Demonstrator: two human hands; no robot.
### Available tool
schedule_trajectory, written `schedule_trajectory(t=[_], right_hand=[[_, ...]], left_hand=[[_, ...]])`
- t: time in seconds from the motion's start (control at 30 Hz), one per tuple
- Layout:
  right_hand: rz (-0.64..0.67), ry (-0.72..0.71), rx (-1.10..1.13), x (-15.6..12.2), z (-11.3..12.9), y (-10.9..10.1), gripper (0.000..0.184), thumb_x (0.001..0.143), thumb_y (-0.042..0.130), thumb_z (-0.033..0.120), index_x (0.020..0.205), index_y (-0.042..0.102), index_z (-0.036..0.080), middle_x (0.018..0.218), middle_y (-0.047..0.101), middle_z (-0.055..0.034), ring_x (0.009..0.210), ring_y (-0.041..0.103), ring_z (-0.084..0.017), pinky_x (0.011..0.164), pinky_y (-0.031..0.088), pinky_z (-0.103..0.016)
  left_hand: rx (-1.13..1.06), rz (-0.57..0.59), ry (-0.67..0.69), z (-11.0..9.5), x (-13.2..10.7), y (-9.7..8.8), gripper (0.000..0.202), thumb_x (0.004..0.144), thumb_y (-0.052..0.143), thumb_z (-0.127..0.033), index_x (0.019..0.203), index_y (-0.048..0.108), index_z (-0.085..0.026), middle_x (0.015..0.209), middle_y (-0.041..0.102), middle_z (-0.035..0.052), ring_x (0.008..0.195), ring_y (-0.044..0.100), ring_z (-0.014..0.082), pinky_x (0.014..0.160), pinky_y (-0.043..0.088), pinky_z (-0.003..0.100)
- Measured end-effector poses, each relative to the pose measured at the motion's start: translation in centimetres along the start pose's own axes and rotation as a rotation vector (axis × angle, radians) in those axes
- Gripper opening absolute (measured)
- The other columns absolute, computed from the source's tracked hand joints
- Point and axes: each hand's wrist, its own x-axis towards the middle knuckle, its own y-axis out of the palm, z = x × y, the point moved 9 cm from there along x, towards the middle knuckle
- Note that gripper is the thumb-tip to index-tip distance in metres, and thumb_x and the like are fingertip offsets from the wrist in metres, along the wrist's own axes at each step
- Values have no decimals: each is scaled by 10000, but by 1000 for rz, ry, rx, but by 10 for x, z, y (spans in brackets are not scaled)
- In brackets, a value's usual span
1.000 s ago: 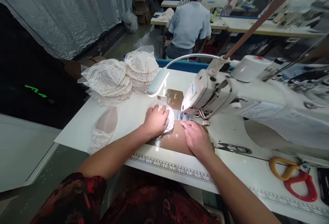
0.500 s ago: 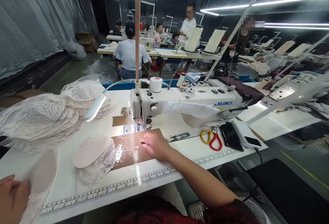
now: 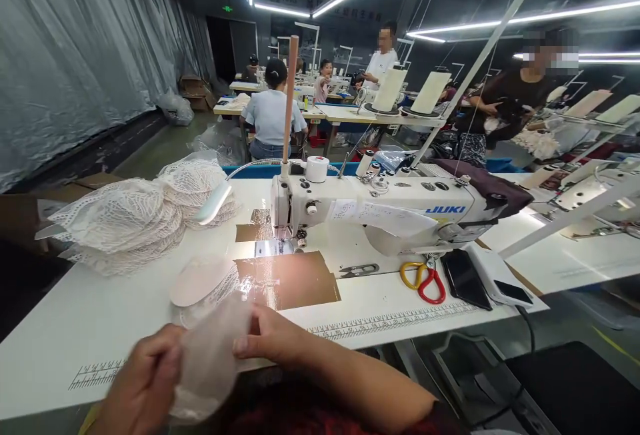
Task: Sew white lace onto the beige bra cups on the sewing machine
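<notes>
A pale, thin bra cup piece [image 3: 209, 362] is raised over the table's front edge between my two hands. My left hand [image 3: 153, 372] pinches its left side, blurred by motion. On its upper right edge my right hand [image 3: 265, 338] closes with thumb and fingers. Just behind lies a beige oval cup pad [image 3: 203, 280] on white lace. Brown tape [image 3: 295, 278] covers the table before the needle of the white sewing machine [image 3: 350, 198]. A heap of white lace cup pieces [image 3: 125, 222] lies at the left.
Red and yellow handled scissors [image 3: 431, 285], thread snips [image 3: 359, 269] and a black phone [image 3: 465, 278] lie right of the tape. A lamp [image 3: 214, 204] leans over the lace heap. Printed ruler marks [image 3: 380, 318] run along the front edge. Co-workers are farther back.
My right hand has left the brown tape and come down to the cup piece. My left hand has brought that piece rightward from the table's left edge. The camera view has shifted.
</notes>
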Motion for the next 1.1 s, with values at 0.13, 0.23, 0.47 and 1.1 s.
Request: schedule_trajectory(t=[0.13, 0.23, 0.47, 1.1], right_hand=[[-185, -87, 269, -1, 3, -6, 464, 477, 880, 381, 840, 677, 176, 742, 646, 23, 699, 593, -133, 740, 470, -282], [-235, -159, 235, -14, 19, -19, 381, 543, 849, 378, 772, 651, 145, 716, 642, 2, 654, 575, -115, 687, 457, -254], [-344, -211, 21, -37, 43, -49, 407, 625, 780, 398, 945, 630, 197, 773, 634, 8, 669, 556, -125, 619, 427, -238], [-544, -310, -36, -42, 37, -56, 192, 687, 601, 395, 686, 558, 208, 632, 557, 10, 602, 506, -143, 572, 440, -266]], left_hand=[[-250, -72, -118, -26, 11, 30, 179, 864, 520, -403, 968, 549, -260, 809, 611, 3, 697, 576, 172, 642, 495, 288], [-394, 204, -195, -29, 25, 60, 312, 848, 550, -459, 1063, 563, -234, 834, 602, 12, 747, 578, 175, 664, 488, 273], [-603, 520, -218, -33, 38, 95, 333, 814, 592, -482, 865, 588, -153, 751, 560, 8, 656, 501, 130, 582, 418, 227], [-509, 150, -84, -36, 50, 84, 214, 870, 564, -364, 812, 562, -158, 874, 645, 40, 793, 601, 147, 704, 480, 247]])
